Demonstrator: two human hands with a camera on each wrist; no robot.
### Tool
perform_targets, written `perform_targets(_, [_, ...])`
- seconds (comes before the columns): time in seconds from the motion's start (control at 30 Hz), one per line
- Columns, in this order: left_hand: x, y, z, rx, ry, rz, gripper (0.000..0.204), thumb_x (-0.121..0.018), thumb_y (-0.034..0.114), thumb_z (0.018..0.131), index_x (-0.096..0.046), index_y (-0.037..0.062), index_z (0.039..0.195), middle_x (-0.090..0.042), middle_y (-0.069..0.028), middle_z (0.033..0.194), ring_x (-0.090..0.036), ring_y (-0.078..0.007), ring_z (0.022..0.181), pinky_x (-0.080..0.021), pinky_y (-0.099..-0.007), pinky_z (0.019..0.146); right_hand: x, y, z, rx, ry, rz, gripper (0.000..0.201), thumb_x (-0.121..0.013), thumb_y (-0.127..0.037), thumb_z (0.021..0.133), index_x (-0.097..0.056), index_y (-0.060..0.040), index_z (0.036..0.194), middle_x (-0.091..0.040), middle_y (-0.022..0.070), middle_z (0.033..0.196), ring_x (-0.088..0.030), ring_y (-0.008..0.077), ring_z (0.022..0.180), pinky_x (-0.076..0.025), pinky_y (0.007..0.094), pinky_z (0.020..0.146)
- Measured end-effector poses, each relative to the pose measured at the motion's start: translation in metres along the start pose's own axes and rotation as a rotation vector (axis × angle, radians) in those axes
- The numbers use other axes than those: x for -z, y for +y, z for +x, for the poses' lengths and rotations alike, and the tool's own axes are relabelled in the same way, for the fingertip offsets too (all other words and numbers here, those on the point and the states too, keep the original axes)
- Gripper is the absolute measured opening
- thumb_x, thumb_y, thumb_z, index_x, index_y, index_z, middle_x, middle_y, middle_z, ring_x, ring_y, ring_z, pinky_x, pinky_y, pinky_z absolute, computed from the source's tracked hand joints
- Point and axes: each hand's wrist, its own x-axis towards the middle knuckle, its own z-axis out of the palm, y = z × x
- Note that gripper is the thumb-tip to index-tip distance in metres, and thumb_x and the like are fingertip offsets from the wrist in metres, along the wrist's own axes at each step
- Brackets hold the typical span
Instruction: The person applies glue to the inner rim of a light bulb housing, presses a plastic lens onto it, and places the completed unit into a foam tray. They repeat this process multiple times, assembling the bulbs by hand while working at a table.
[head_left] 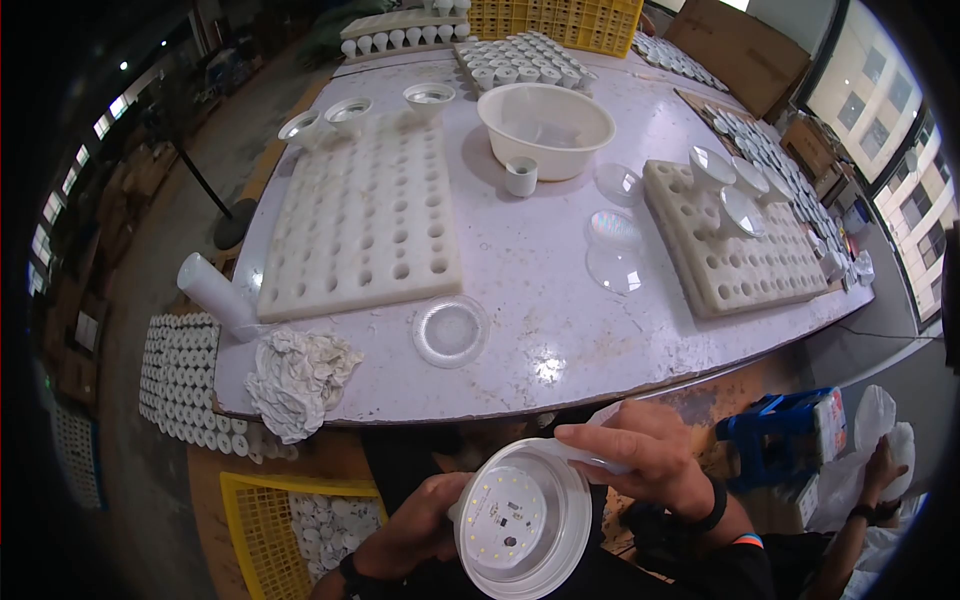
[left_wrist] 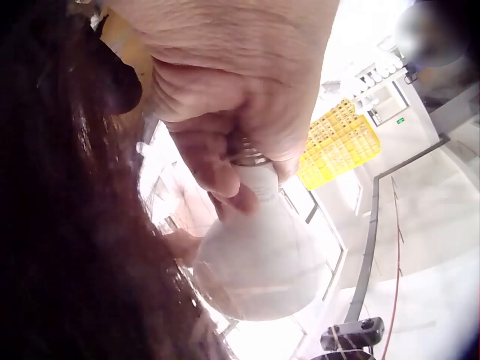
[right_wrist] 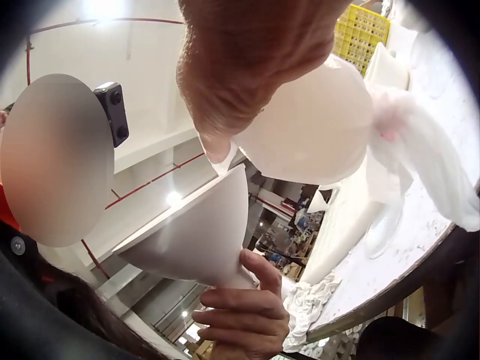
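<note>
One bulb (left_wrist: 259,255), white, wide-mouthed, open at the face: held on the near side of the basin (head_left: 545,125), well apart from it and before the tabletop (head_left: 520,370) edge. Its neck and metal screw cap are gripped by the fingers of the left hand (head_left: 425,510), closed round them; the mouth is tilted upward and a round board (head_left: 500,490) dotted with small yellow lights is shown inside. One translucent cover (right_wrist: 307,135): held in the fingers of the right hand (head_left: 650,450) at the bulb's rim, the index finger laid out across it; where the thumb lies cannot be told. Fitting of cover to mouth appears to be in hand; for this the neck is best kept firmly gripped, the cover squared to the rim, and pressure spread evenly around the edge, the board being left untouched. Smudging is likely to be avoided if the cover is handled by its edge only. Also listed: one white foam tray (head_left: 350,230) left of the basin; another foam tray (head_left: 745,270), bearing white cones, to its right; clear discs (head_left: 614,270) between basin and right-hand tray.
</note>
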Motion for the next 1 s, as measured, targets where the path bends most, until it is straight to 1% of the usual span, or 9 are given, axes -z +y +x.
perform_targets(0.13, [-0.008, 0.008, -0.003, -0.115, 0.039, 0.161, 0.029, -0.042, 0.013, 0.085, -0.058, -0.0026, 0.103, -0.059, -0.0038, 0.069, -0.049, -0.0064, 0.043, -0.033, -0.0206, 0.035, -0.001, 0.001, -0.001, 0.011, 0.001, -0.014, 0.048, -0.077, -0.014, 0.066, -0.063, -0.0139, 0.112, -0.046, -0.0018, 0.056, -0.044, 0.0128, 0.046, -0.036, 0.0258, 0.042])
perform_targets(0.33, [-0.007, 0.017, -0.01, 0.004, -0.02, -0.015, 0.038, -0.035, 0.025, 0.09, -0.058, -0.0006, 0.104, -0.057, -0.0021, 0.065, -0.045, -0.0055, 0.041, -0.03, -0.0199, 0.035, -0.001, -0.001, 0.0, 0.068, -0.009, -0.078, 0.048, -0.076, -0.012, 0.065, -0.063, -0.014, 0.112, -0.045, -0.003, 0.056, -0.044, 0.0115, 0.046, -0.035, 0.0246, 0.043])
perform_targets(0.43, [-0.008, 0.018, -0.009, 0.008, -0.008, 0.075, 0.043, -0.031, 0.031, 0.091, -0.059, 0.0002, 0.103, -0.057, -0.0014, 0.063, -0.044, -0.0052, 0.04, -0.029, -0.0197, 0.035, 0.0, -0.003, 0.0, 0.06, -0.003, -0.09, 0.046, -0.076, -0.01, 0.065, -0.064, -0.0129, 0.11, -0.045, -0.0034, 0.056, -0.043, 0.011, 0.047, -0.035, 0.024, 0.044])
perform_targets(0.67, [0.016, -0.018, -0.001, -0.003, -0.02, 0.059, 0.047, -0.03, 0.034, 0.092, -0.058, -0.002, 0.104, -0.058, 0.0002, 0.062, -0.043, -0.0043, 0.038, -0.029, -0.0184, 0.034, 0.001, -0.004, 0.0, 0.079, 0.008, -0.096, 0.036, -0.073, -0.007, 0.067, -0.067, -0.009, 0.102, -0.046, -0.0028, 0.056, -0.042, 0.0113, 0.046, -0.033, 0.0245, 0.043])
perform_targets(0.73, [0.018, -0.019, 0.0, 0.004, -0.044, 0.036, 0.046, -0.034, 0.033, 0.093, -0.057, -0.0029, 0.108, -0.064, -0.0066, 0.078, -0.059, -0.0098, 0.058, -0.046, -0.0204, 0.049, 0.002, -0.005, 0.002, 0.082, 0.014, -0.094, 0.034, -0.073, -0.006, 0.067, -0.067, -0.0086, 0.1, -0.046, -0.0027, 0.056, -0.042, 0.0114, 0.045, -0.033, 0.0246, 0.043])
perform_targets(0.77, [0.012, -0.011, -0.002, 0.006, -0.05, 0.043, 0.046, -0.034, 0.033, 0.093, -0.057, -0.0029, 0.108, -0.064, -0.0066, 0.078, -0.059, -0.0098, 0.058, -0.046, -0.0204, 0.049, 0.003, -0.006, 0.003, 0.085, 0.011, -0.089, 0.033, -0.073, -0.006, 0.067, -0.067, -0.0083, 0.099, -0.047, -0.0027, 0.056, -0.041, 0.0114, 0.045, -0.033, 0.0245, 0.043])
perform_targets(0.83, [-0.01, 0.016, -0.008, -0.087, -0.094, -0.231, 0.049, -0.054, 0.026, 0.089, -0.04, -0.0001, 0.128, -0.052, -0.0165, 0.121, -0.055, -0.0232, 0.108, -0.048, -0.0348, 0.09, 0.002, -0.006, 0.004, 0.085, 0.018, -0.092, 0.031, -0.073, -0.006, 0.067, -0.067, -0.0081, 0.098, -0.047, -0.0026, 0.056, -0.041, 0.0115, 0.045, -0.032, 0.0244, 0.042])
perform_targets(0.93, [-0.027, 0.039, -0.009, -0.145, -0.103, -0.314, 0.052, -0.051, 0.027, 0.088, -0.04, -0.0026, 0.129, -0.049, -0.0196, 0.126, -0.05, -0.0248, 0.117, -0.04, -0.0375, 0.099, 0.0, -0.004, 0.003, 0.106, 0.062, -0.097, 0.03, -0.073, -0.006, 0.068, -0.066, -0.0079, 0.097, -0.046, -0.0026, 0.055, -0.041, 0.0112, 0.044, -0.032, 0.0242, 0.042])
perform_targets(1.0, [-0.03, 0.04, -0.008, -0.165, -0.114, -0.354, 0.055, -0.053, 0.028, 0.087, -0.038, -0.0027, 0.13, -0.049, -0.0195, 0.126, -0.051, -0.0251, 0.115, -0.041, -0.0377, 0.098, -0.001, -0.003, 0.002, 0.121, 0.064, -0.092, 0.027, -0.071, -0.007, 0.068, -0.066, -0.0073, 0.095, -0.045, -0.0026, 0.055, -0.04, 0.011, 0.043, -0.032, 0.0241, 0.042])
